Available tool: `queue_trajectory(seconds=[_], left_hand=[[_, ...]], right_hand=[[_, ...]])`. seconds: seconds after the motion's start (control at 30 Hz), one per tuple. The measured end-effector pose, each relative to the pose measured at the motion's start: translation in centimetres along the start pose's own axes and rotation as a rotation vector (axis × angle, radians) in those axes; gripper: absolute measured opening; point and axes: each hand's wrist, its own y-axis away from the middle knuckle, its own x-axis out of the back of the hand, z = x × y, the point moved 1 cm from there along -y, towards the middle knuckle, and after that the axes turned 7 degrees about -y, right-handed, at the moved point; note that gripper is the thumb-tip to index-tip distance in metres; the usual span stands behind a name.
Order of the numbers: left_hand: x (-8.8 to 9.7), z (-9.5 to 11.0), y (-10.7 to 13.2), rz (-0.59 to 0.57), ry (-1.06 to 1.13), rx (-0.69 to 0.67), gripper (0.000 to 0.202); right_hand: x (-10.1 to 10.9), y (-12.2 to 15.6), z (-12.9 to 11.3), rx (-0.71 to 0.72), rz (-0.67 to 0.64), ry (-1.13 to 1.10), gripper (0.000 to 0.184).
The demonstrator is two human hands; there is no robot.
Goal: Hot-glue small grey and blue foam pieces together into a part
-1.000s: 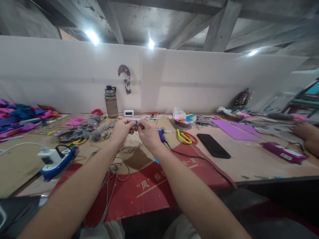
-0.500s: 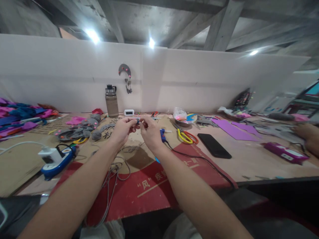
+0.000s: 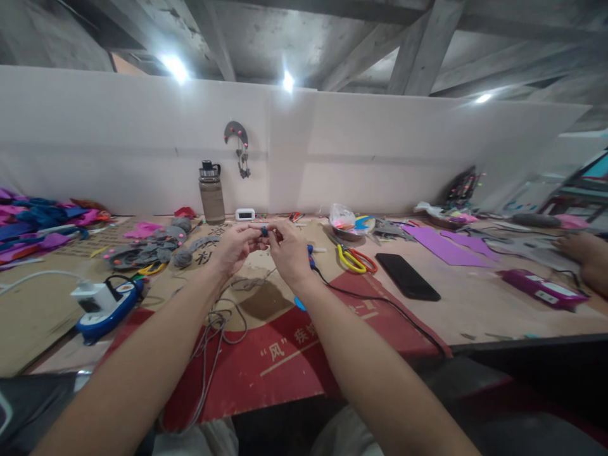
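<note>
My left hand and my right hand meet above the middle of the table, fingertips pinched together on a small dark blue piece held between them. Both hands are closed in a pinch, and the piece is too small to name. A blue glue gun with a black cord lies just right of my right hand. Grey cords trail on the cardboard below my left forearm.
Yellow-and-orange scissors, a black phone and purple sheets lie to the right. A water bottle stands at the back wall. A blue-and-white power strip and grey felt pieces sit left. Another person's hand rests at far right.
My hands have lifted slightly and drawn closer, still pinching the small piece. Nothing else on the table has moved.
</note>
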Motion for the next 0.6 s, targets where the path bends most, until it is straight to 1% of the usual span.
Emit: queue_trajectory(seconds=[0.13, 0.2, 0.43, 0.6], left_hand=[[0.02, 0.08, 0.06, 0.094, -0.062, 0.025, 0.016], [0.02, 0.16, 0.1, 0.123, -0.065, 0.03, 0.014], [-0.15, 0.44, 0.15, 0.112, -0.053, 0.0, 0.017], [0.06, 0.25, 0.04, 0.156, -0.108, -0.019, 0.014]], right_hand=[[0.0, 0.02, -0.29, -0.009, -0.029, 0.015, 0.016], [0.0, 0.03, -0.44, -0.012, -0.036, 0.009, 0.016], [0.17, -0.12, -0.56, -0.009, -0.015, -0.023, 0.016], [0.13, -0.11, -0.72, -0.015, -0.012, -0.038, 0.014]])
